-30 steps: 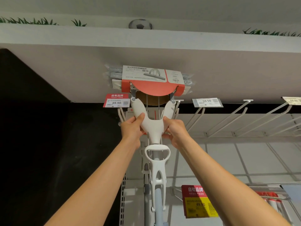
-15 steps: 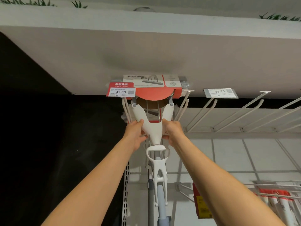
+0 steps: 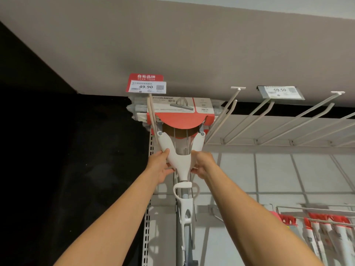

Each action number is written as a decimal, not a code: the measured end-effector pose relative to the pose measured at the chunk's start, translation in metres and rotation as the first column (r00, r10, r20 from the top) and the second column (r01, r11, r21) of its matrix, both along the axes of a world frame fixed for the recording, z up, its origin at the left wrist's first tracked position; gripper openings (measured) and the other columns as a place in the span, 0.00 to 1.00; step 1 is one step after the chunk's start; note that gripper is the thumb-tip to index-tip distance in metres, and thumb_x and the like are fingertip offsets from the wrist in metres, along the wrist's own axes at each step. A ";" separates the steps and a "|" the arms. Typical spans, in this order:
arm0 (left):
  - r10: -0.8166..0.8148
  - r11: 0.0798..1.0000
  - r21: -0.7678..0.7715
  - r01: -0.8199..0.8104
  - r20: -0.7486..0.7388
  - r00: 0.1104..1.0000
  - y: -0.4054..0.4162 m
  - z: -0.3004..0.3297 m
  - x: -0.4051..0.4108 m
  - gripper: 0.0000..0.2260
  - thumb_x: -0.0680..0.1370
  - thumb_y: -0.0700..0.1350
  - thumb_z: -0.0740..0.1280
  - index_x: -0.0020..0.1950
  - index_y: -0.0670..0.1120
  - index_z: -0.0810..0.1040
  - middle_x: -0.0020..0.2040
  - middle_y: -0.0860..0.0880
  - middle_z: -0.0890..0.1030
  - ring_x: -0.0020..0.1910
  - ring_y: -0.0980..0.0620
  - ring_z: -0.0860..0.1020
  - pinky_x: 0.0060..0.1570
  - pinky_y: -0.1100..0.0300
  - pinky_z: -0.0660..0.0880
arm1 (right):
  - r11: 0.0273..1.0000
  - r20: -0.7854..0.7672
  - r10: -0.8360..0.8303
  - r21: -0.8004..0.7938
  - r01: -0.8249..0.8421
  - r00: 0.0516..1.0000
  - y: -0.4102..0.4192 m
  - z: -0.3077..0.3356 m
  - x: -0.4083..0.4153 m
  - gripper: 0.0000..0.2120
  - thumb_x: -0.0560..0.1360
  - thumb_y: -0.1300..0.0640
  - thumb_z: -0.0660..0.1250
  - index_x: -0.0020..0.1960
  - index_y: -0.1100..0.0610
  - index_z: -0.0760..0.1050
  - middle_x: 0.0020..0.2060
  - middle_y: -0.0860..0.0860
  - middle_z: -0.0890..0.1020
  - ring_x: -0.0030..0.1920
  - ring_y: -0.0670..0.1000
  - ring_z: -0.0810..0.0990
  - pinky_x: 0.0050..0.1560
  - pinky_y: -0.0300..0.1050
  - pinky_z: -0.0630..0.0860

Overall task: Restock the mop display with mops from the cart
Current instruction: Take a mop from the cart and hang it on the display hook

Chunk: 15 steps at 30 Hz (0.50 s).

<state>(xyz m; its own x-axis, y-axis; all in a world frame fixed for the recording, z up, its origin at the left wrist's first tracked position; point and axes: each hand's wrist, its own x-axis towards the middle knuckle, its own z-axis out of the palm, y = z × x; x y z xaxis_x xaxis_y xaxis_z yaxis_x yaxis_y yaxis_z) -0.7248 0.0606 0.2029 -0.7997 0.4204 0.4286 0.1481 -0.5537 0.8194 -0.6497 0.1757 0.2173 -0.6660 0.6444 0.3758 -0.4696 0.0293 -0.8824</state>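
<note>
Both hands up high on 1 mop (image 3: 180, 164), gripping its white Y-shaped yoke: left hand (image 3: 160, 166) wraps the left branch, right hand (image 3: 201, 165) wraps the right branch, fingers curled round it on both sides. Mop head in its red-and-white card sleeve (image 3: 180, 112) sits at the top, under the grey bulkhead (image 3: 192, 45), beside the leftmost hook (image 3: 151, 116) that carries the 49.90 price tag (image 3: 147, 84). Cannot tell if the head is seated on the hook or only held against it. Handle hangs straight down between the forearms.

Progress: this mop is at hanging stage, release not yet done. Hooks to the right (image 3: 249, 120), by the 59.50 tag (image 3: 279, 92), look bare, so plenty of restocking left. Packaged stock (image 3: 322, 233) hangs lower right. Cart not in view.
</note>
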 end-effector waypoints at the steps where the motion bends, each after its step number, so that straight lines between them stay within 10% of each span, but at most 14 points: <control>1: 0.001 1.000 0.001 -0.001 -0.002 1.000 0.000 -0.002 -0.001 0.17 0.84 0.43 0.62 0.73 0.43 0.71 0.59 0.42 0.81 0.54 0.43 0.81 0.46 0.46 0.79 | 1.000 0.015 0.001 -0.006 -0.001 1.000 0.000 0.000 0.000 0.16 0.79 0.66 0.62 0.66 0.64 0.73 0.57 0.61 0.83 0.44 0.56 0.82 0.31 0.45 0.76; 7: -0.058 0.998 0.015 0.058 0.020 0.998 -0.008 -0.012 -0.001 0.19 0.84 0.48 0.62 0.74 0.44 0.70 0.61 0.44 0.81 0.57 0.44 0.80 0.49 0.44 0.78 | 0.999 0.075 0.005 0.032 -0.007 0.997 -0.005 -0.004 0.002 0.16 0.80 0.66 0.61 0.67 0.64 0.73 0.58 0.61 0.82 0.56 0.60 0.82 0.36 0.49 0.79; 15: -0.165 0.984 -0.063 0.166 0.030 0.986 -0.017 -0.053 0.016 0.30 0.83 0.64 0.54 0.77 0.46 0.68 0.75 0.45 0.72 0.69 0.41 0.73 0.70 0.37 0.67 | 0.996 -0.053 0.009 -0.092 -0.014 0.999 -0.019 -0.039 0.004 0.12 0.84 0.51 0.58 0.59 0.59 0.73 0.43 0.54 0.82 0.41 0.54 0.80 0.35 0.46 0.75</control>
